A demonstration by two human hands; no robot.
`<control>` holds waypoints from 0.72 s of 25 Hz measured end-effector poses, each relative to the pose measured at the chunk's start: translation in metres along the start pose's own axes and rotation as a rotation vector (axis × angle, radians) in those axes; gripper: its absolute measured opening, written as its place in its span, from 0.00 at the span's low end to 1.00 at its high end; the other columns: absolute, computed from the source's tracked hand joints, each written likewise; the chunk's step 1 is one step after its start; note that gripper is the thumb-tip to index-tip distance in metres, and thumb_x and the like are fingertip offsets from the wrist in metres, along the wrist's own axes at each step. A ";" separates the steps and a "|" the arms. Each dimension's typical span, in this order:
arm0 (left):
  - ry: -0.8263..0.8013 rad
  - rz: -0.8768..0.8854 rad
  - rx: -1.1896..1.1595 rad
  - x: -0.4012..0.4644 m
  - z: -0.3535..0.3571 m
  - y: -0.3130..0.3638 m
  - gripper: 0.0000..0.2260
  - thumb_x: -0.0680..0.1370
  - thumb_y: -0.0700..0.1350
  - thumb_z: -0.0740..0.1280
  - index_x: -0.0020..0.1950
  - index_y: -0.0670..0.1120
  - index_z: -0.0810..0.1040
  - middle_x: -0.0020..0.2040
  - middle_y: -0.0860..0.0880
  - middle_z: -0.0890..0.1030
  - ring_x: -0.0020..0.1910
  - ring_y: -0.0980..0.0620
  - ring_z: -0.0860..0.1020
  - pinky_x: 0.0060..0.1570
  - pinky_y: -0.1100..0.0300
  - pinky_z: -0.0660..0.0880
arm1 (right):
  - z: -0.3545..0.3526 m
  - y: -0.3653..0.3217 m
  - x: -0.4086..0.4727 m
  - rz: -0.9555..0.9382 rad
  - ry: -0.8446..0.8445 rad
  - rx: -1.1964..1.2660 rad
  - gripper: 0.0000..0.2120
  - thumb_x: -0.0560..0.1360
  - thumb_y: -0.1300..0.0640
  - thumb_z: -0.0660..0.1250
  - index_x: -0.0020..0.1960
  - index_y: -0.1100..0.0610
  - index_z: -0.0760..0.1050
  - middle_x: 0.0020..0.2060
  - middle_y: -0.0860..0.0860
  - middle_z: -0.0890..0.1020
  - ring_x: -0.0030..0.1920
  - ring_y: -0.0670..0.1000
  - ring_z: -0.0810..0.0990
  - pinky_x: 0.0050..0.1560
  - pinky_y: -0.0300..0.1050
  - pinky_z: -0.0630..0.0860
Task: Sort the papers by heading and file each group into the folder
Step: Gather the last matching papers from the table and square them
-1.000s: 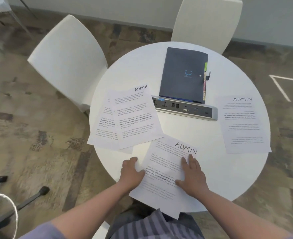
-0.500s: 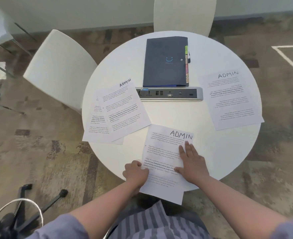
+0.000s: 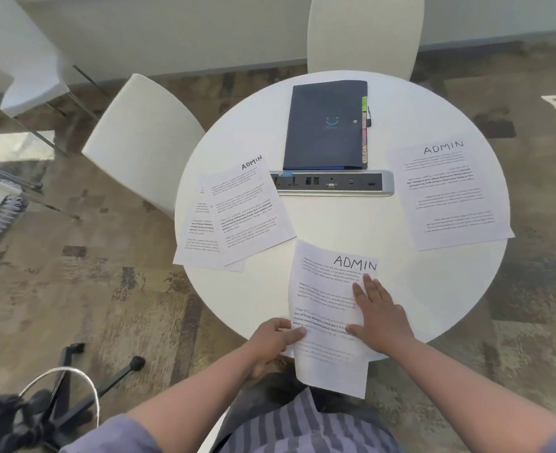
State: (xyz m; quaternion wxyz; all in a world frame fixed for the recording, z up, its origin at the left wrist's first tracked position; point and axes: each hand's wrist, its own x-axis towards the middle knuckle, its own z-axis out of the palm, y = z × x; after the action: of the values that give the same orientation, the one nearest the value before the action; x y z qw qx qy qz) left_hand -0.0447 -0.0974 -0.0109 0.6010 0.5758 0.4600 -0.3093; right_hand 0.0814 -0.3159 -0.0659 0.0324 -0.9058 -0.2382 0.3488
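Observation:
A sheet headed ADMIN (image 3: 325,289) lies at the near edge of the round white table (image 3: 335,220), its lower end hanging over the rim. My left hand (image 3: 275,338) pinches its left edge, thumb on top. My right hand (image 3: 379,317) presses flat on its right side with straight fingers. A small overlapping pile topped by an ADMIN sheet (image 3: 247,207) lies at the left. Another ADMIN sheet (image 3: 450,194) lies at the right, its printed text upside down. The dark blue folder (image 3: 325,125) with coloured tabs lies shut at the back.
A grey socket strip (image 3: 332,184) is set in the table's middle, just in front of the folder. White chairs stand at the left (image 3: 142,142) and at the back (image 3: 365,31). An office chair base (image 3: 83,384) is on the carpet at lower left.
The near sheet has turned a little straighter on the table, under the same hold. My left hand's thumb has slid further onto its edge. The view has shifted with my head.

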 end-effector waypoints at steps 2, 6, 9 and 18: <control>-0.052 0.040 -0.028 0.004 0.003 0.000 0.20 0.76 0.49 0.76 0.63 0.40 0.79 0.56 0.46 0.86 0.51 0.48 0.85 0.46 0.55 0.82 | 0.000 0.001 0.000 0.000 0.005 -0.005 0.47 0.78 0.34 0.64 0.84 0.49 0.39 0.82 0.48 0.34 0.83 0.52 0.38 0.75 0.56 0.64; 0.068 0.173 0.001 0.015 0.002 0.010 0.12 0.79 0.43 0.72 0.60 0.43 0.77 0.54 0.44 0.87 0.51 0.44 0.87 0.55 0.43 0.83 | 0.001 -0.002 0.002 0.008 -0.002 0.043 0.46 0.78 0.36 0.65 0.84 0.49 0.41 0.83 0.49 0.36 0.83 0.52 0.39 0.75 0.56 0.65; 0.126 0.333 0.183 0.009 -0.003 0.022 0.10 0.82 0.39 0.64 0.59 0.50 0.81 0.52 0.52 0.87 0.49 0.51 0.86 0.55 0.49 0.83 | 0.001 -0.008 0.005 0.066 0.089 0.229 0.42 0.78 0.42 0.67 0.84 0.49 0.48 0.84 0.50 0.42 0.83 0.55 0.45 0.77 0.56 0.62; 0.353 0.470 0.015 -0.006 -0.074 0.040 0.08 0.83 0.39 0.65 0.55 0.51 0.82 0.52 0.53 0.87 0.51 0.51 0.85 0.51 0.55 0.82 | -0.034 -0.075 0.028 0.330 0.021 1.285 0.41 0.77 0.54 0.75 0.81 0.53 0.55 0.70 0.56 0.74 0.66 0.57 0.75 0.62 0.52 0.72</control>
State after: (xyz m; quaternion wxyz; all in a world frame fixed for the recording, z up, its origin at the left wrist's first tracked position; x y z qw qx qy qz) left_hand -0.0255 -0.0200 0.0173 0.5626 0.7159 0.4090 -0.0600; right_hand 0.0904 -0.2329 -0.0407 0.5146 -0.7342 0.1593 0.4132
